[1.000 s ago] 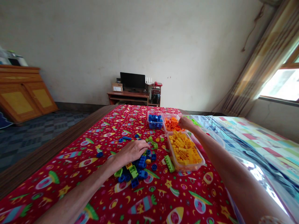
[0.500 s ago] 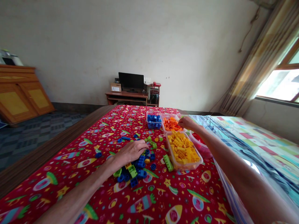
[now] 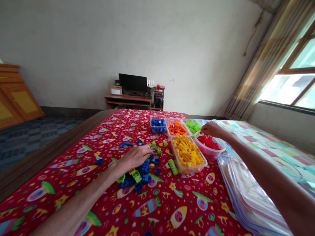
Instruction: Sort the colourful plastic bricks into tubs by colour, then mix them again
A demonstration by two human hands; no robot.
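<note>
Fingers bent down and together, my left hand (image 3: 139,155) rests at the far-left side of a loose pile of building blocks, mostly blue blocks (image 3: 145,167) with a few green and yellow ones. What its fingertips touch is hidden. My right hand (image 3: 212,129) hovers at the rim of a round tub of red blocks (image 3: 209,143), fingers pinched; anything between them is too small to make out. Close by stand clear boxes of yellow blocks (image 3: 188,152), orange blocks (image 3: 177,128), green blocks (image 3: 193,126) and blue blocks (image 3: 158,126).
A long green block (image 3: 173,167) lies left of the yellow box. Small green pieces (image 3: 157,149) and a blue piece (image 3: 99,162) are scattered on the red patterned cloth (image 3: 118,209). Clear zip bags (image 3: 248,186) lie under my right forearm. A desk with a monitor (image 3: 133,84) stands beyond.
My right hand has moved from above the orange and green boxes to the red tub, uncovering the green box. My left hand stays by the pile. The view has turned slightly right.
</note>
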